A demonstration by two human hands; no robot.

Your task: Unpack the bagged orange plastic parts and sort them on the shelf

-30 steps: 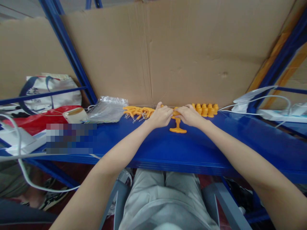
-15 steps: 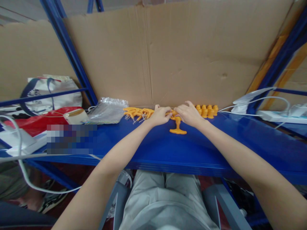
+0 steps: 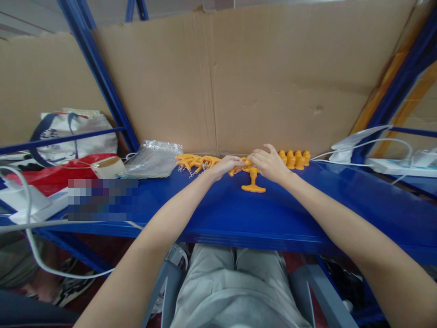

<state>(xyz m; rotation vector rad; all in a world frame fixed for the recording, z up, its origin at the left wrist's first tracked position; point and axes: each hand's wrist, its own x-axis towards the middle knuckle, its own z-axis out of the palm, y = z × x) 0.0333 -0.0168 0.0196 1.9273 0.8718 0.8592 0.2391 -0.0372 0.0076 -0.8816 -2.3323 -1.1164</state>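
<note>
My left hand (image 3: 228,165) reaches over the table, its fingers closed on a small orange-yellow plastic piece (image 3: 236,171). My right hand (image 3: 268,163) meets it from the other side, fingers bent and gripping the same cluster of yellow plastic; the fingertips partly hide it. Just below the hands, a yellow T-shaped stand (image 3: 253,183) shows its wide foot towards me. Left of my left hand lies a pile of yellow branched pieces (image 3: 191,161) with small metal chains (image 3: 197,170). Beyond my right hand stand several yellow figure-like pieces (image 3: 295,160) in a row.
The blue table (image 3: 218,209) runs up to a cardboard wall (image 3: 273,82). Clear plastic bags (image 3: 153,159), a red bag (image 3: 68,171) and a white power strip (image 3: 51,200) with cables lie left. Another power strip (image 3: 403,166) is at right. Another person's leg shows at lower left.
My left hand's fingers have straightened and lie flatter, with more of the yellow piece showing beneath them. My right hand has hardly moved.
</note>
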